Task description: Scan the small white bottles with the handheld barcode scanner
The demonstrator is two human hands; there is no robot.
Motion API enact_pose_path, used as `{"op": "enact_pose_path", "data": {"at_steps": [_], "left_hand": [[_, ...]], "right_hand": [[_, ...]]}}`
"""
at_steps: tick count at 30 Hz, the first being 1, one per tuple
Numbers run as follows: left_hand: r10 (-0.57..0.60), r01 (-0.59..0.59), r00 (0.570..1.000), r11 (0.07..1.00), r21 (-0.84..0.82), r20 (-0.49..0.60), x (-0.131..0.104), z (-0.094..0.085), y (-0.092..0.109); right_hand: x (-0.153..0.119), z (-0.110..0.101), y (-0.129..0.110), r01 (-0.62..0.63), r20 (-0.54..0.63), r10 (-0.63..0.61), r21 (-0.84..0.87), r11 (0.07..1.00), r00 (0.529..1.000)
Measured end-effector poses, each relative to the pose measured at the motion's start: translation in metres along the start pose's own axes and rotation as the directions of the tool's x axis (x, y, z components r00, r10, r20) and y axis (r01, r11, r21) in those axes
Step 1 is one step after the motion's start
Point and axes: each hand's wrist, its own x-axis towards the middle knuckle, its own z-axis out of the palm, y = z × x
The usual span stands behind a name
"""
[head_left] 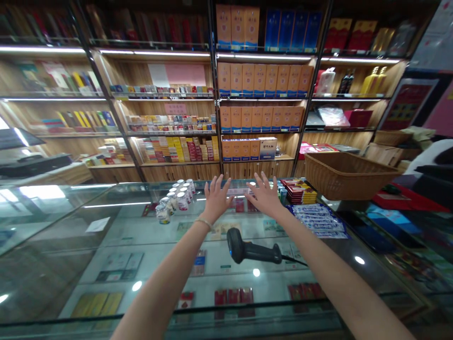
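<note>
Both arms reach out over a glass display counter (155,250). My left hand (216,198) has its fingers spread and holds nothing; it is to the right of a group of small white-lidded containers (182,200). My right hand (266,196) is also spread and holds nothing, left of stacked red and yellow packets (297,191). A black handheld scanner (255,250) lies on the glass between my forearms, its cable running right beneath my right forearm. Blue and white packets (318,219) lie to the right of that forearm.
A wicker basket (350,177) stands at the right of the counter. Behind it, wall shelves hold orange boxes (262,118) and many small packs (173,123). A white paper (98,225) lies at left. Dark flat objects (366,231) lie at right.
</note>
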Motion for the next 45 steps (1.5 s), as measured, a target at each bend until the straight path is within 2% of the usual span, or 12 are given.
{"op": "enact_pose_path", "data": {"at_steps": [4,9,13,19,24,30,36,40,45], "left_hand": [[-0.047,0.048,0.998,0.999,0.007,-0.05,-0.018,-0.016,-0.005],[-0.046,0.047,0.994,0.999,0.015,-0.096,-0.038,-0.032,-0.008],[-0.023,0.024,0.994,1.0,0.009,-0.109,-0.057,-0.036,-0.008],[-0.007,0.003,0.991,1.0,-0.029,-0.133,-0.076,-0.036,-0.01],[-0.039,0.032,0.99,0.998,-0.054,-0.135,-0.077,-0.04,-0.012],[-0.06,0.056,0.993,0.997,-0.044,-0.097,-0.077,-0.046,-0.016],[-0.115,0.113,0.985,0.993,-0.025,-0.132,-0.074,-0.057,-0.031],[-0.176,0.179,0.957,0.984,-0.007,-0.229,-0.073,-0.062,-0.051],[-0.316,0.336,0.891,0.942,0.004,-0.327,-0.074,-0.067,-0.079]], "right_hand": [[-0.017,-0.006,-0.015,0.0,-0.082,0.002,0.021,1.0,0.997],[-0.031,-0.016,-0.028,0.012,-0.146,-0.006,0.043,0.999,0.989],[-0.043,-0.016,-0.036,0.016,-0.209,-0.006,0.048,0.999,0.978],[-0.062,0.0,-0.045,-0.002,-0.304,0.034,0.103,0.995,0.952],[-0.068,0.007,-0.046,0.013,-0.298,0.019,0.107,0.994,0.954],[-0.067,0.004,-0.05,0.007,-0.242,0.019,0.107,0.994,0.97],[-0.053,0.001,-0.062,0.096,-0.213,-0.075,0.091,0.991,0.974],[-0.036,0.002,-0.075,0.138,-0.16,-0.123,0.084,0.987,0.979],[-0.016,0.013,-0.092,0.174,-0.105,-0.161,0.135,0.976,0.981]]}}
